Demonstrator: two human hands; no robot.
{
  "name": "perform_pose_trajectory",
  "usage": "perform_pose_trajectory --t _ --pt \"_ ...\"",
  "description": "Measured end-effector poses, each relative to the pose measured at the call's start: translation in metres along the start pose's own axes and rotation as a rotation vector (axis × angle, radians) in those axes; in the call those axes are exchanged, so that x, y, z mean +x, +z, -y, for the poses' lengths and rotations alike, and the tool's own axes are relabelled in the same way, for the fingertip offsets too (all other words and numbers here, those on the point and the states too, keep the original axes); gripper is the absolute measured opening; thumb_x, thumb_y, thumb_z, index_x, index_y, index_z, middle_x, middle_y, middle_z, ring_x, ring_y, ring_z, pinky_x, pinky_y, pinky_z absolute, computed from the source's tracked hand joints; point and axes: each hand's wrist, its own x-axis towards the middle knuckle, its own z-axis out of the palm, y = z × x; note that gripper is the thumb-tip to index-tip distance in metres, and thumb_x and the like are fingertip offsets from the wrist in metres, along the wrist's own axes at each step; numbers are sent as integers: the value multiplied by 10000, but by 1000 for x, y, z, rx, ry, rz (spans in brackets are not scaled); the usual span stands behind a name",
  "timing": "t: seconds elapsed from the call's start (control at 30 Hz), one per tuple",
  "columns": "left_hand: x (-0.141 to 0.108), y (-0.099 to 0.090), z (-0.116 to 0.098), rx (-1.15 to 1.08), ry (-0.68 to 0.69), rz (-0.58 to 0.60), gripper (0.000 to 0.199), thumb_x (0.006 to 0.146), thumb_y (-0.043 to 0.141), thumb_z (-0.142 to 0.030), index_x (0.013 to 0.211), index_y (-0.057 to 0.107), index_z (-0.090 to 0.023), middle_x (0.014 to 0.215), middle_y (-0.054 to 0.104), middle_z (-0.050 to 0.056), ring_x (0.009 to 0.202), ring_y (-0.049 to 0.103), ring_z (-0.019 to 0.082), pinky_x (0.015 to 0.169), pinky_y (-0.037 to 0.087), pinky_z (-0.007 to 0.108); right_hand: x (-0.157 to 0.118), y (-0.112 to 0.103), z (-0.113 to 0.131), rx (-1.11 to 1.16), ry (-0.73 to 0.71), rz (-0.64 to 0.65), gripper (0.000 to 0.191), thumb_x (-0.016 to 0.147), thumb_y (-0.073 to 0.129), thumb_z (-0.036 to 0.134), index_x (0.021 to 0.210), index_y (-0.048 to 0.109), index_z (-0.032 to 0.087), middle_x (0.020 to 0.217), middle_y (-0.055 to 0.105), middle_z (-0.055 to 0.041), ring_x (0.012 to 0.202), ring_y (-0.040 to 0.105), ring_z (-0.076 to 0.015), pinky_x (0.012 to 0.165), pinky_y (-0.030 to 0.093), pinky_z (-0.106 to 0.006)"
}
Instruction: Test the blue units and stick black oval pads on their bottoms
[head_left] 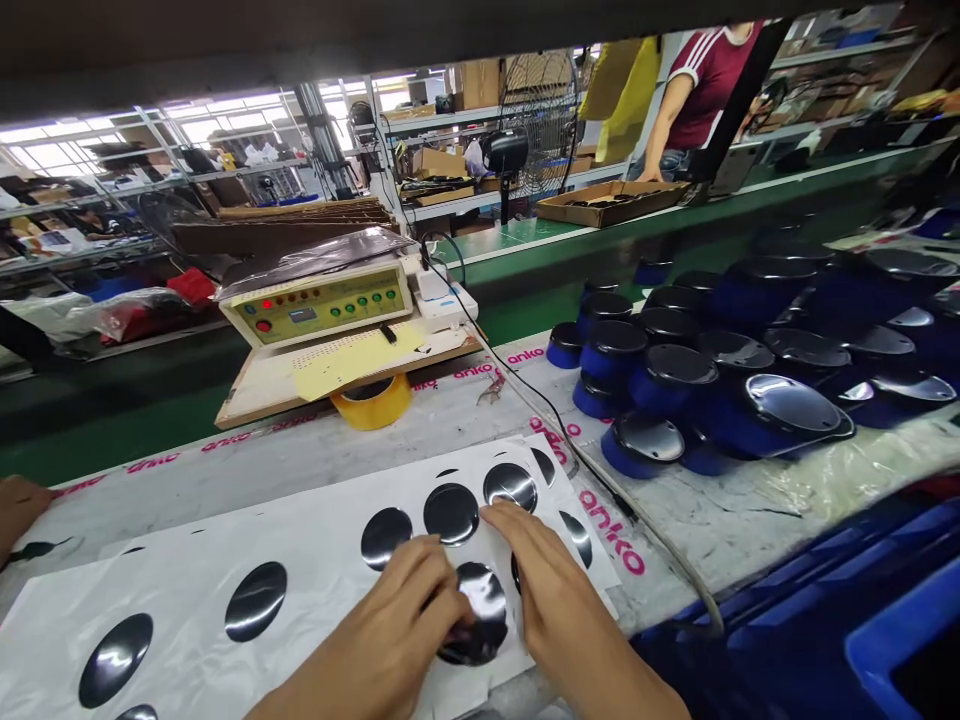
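A white sheet (315,560) bearing several glossy black round stickers lies in front of me. My left hand (401,620) is closed, its thumb and fingers pinched at the left edge of the nearest round sticker (480,610). Whether that sticker is lifted off the sheet I cannot tell. My right hand (551,580) lies along the right side of the same sticker, fingers stretched out and pointing away from me. Its fingertips rest near another black round sticker (511,487). Two more discs, a middle one (451,513) and one to its left (387,538), show beyond my left hand.
Blue pots with shiny black tops (675,365) crowd the right. A control box (319,305) stands on a board over a yellow tape roll (373,402); a cable (540,395) crosses the bench. Blue bins (817,590) are lower right. Another person (701,85) stands across; a hand (21,510) shows far left.
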Motion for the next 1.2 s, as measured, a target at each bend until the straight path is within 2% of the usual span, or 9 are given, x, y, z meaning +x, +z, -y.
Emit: perform_pose_trajectory --t 0.1,0.17,0.3,0.47,0.6,0.7,0.9,1.07,1.2 --pt "-27 -16 4 -428 -110 -159 172 935 357 -234 845 505 -238 803 509 60 781 542 190 798 529 366 0 0 -1 -14 -10 12 718 645 286 -70 1324 426 114 1340 501 -105 1285 401 -186 1040 412 -428" --pt "-38 -24 6 -671 -191 -271 229 901 430 -451 820 473 -241 773 470 52 697 524 189 690 548 378 0 0 -1 -27 -23 18 727 635 289 -70 1325 427 114 1345 496 -99 1295 386 -188 1042 407 -427" --pt "-29 -40 7 -868 -352 -169 295 832 560 -496 853 422 -236 877 470 65 680 483 157 579 495 301 -1 0 0 -62 -40 40 724 634 297 -68 1322 435 109 1348 488 -101 1303 370 -199 1040 404 -431" --pt "28 -48 17 -558 -281 141 165 872 474 -199 1021 422 -250 1175 461 75 896 511 160 790 474 308 -3 2 -1 -104 -40 37 723 629 323 -65 1317 450 118 1362 469 -93 1294 374 -204 1050 389 -404" --pt "65 -30 34 -58 -195 169 244 828 377 -15 956 435 -214 972 537 31 911 506 162 800 446 293 -3 6 -4 -141 -53 34 706 632 336 -67 1299 478 117 1357 473 -101 1286 384 -219 1052 383 -408" --pt "78 -20 43 20 -142 196 255 783 378 38 853 440 -200 865 524 19 840 488 169 715 431 275 -3 8 -5 -148 -50 39 696 618 345 -61 1274 501 113 1352 478 -107 1279 394 -224 1050 384 -405" --pt "78 -23 42 109 -65 254 268 736 446 57 830 444 -194 830 542 7 792 487 173 696 425 281 -2 13 -5 -99 -55 -46 689 592 342 -57 1238 506 114 1305 506 -123 1215 448 -236 996 421 -431" --pt "63 -17 42 178 -49 200 252 837 385 15 963 470 -186 1039 554 71 978 494 206 831 443 328 -4 14 -4 -122 -14 8 695 597 346 -65 1247 508 117 1343 474 -118 1257 406 -236 1029 396 -442" --pt "52 -14 45 207 -17 169 302 841 391 13 1049 482 -185 1019 576 88 1025 500 222 871 440 348 -6 13 -4 -177 65 41 717 652 341 -70 1339 444 108 1437 373 -108 1331 318 -235 1060 375 -435"
